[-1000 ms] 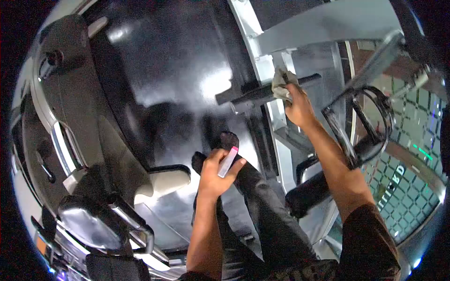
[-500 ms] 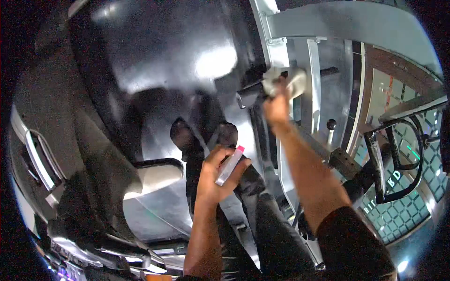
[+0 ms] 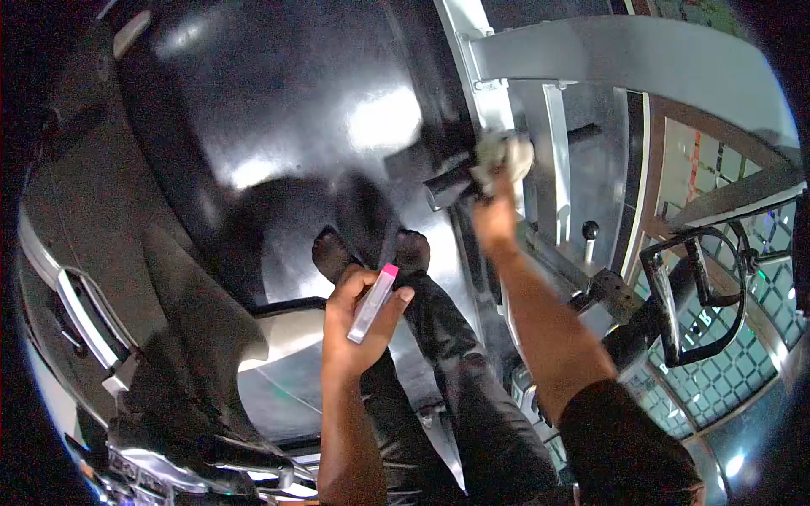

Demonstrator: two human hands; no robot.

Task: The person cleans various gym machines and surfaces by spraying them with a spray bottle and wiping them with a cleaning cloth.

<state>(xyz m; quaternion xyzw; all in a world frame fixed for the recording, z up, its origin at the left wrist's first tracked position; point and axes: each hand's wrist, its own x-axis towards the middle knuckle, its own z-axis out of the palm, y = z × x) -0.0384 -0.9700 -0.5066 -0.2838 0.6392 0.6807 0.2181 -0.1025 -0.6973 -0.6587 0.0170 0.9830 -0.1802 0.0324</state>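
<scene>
My left hand [image 3: 346, 337] is wrapped round what looks like a spray bottle [image 3: 371, 309]; its long whitish head with a pink tip shows above the fingers, and the body below is hidden. My right hand [image 3: 496, 221] reaches forward, closed on a crumpled pale cloth [image 3: 511, 160], slightly blurred. The cloth overlaps a black round bar with a light end cap [image 3: 445, 187], beside the grey upright of a metal frame [image 3: 489, 101].
A big curved grey beam [image 3: 624, 51] spans the upper right. Nearer are a black-knobbed pin [image 3: 591, 230] and a black looped handle [image 3: 675, 295]. A dark glossy panel [image 3: 287, 110] stands ahead, and a dark padded shape [image 3: 181, 278] lies left. My feet [image 3: 413, 250] are below.
My left hand with the spray bottle has shifted slightly left in view. The cloth in my right hand has moved a little left and down, along the bar.
</scene>
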